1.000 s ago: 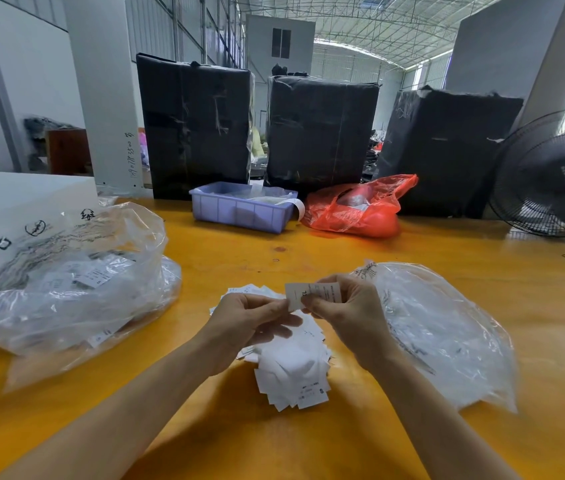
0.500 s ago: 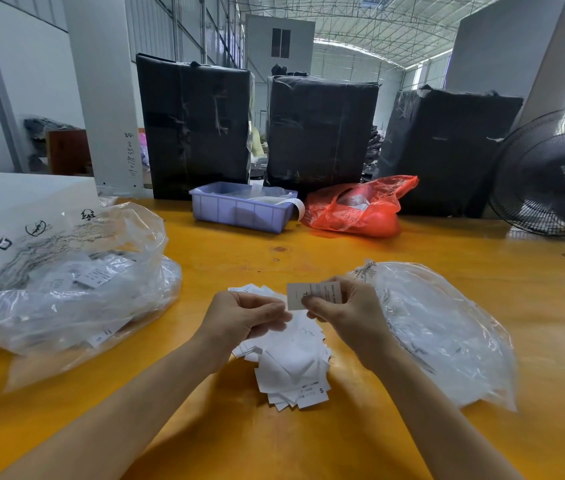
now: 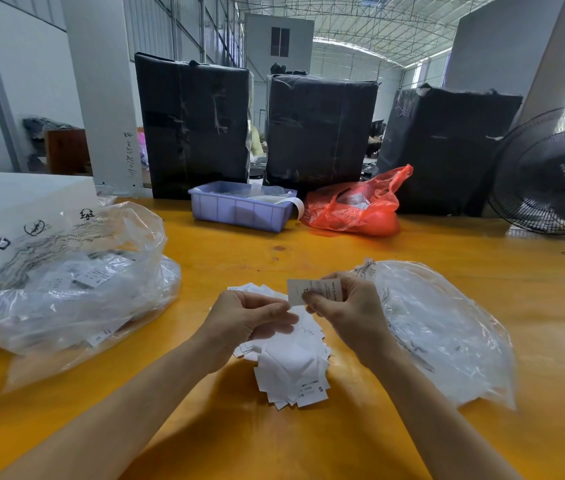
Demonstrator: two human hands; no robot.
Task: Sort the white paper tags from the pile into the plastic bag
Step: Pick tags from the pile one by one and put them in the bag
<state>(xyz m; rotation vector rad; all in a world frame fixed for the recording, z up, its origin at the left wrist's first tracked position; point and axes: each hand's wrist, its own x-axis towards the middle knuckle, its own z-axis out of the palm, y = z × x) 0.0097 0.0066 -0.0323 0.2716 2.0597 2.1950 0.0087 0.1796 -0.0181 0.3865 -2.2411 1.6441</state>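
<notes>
The right hand (image 3: 347, 306) pinches one white tag (image 3: 314, 291) between thumb and curled fingers, holding it up with its printed face toward the camera. The left hand (image 3: 246, 320) sits just left of it, fingers curled inward, with the fingertips close to the tag's lower left corner; whether they touch the tag or hold anything cannot be told.

Directly below and between both hands lies the pile (image 3: 291, 368) of white tags, fanned out on the yellow table (image 3: 308, 445). The nearest tag of the pile shows a printed "S". Part of the pile is hidden behind the left hand.

Just right of the right hand, touching the table, lies a clear bag (image 3: 440, 327), flat and crumpled, with white tags faintly visible inside. Its printed upper edge is just behind the right hand's knuckles.

Well to the left of the left hand sits a larger clear bag (image 3: 66, 278), puffed up, with tags showing through the plastic. Behind it stands a white box (image 3: 14, 199).

Beyond both hands, at the far side of the table, are a blue bin (image 3: 239, 209) and, just right of it, a red bag (image 3: 357, 209). Behind these stand three black wrapped bales (image 3: 319, 129). A fan (image 3: 551, 174) stands far right of the right hand, at the table's edge.
</notes>
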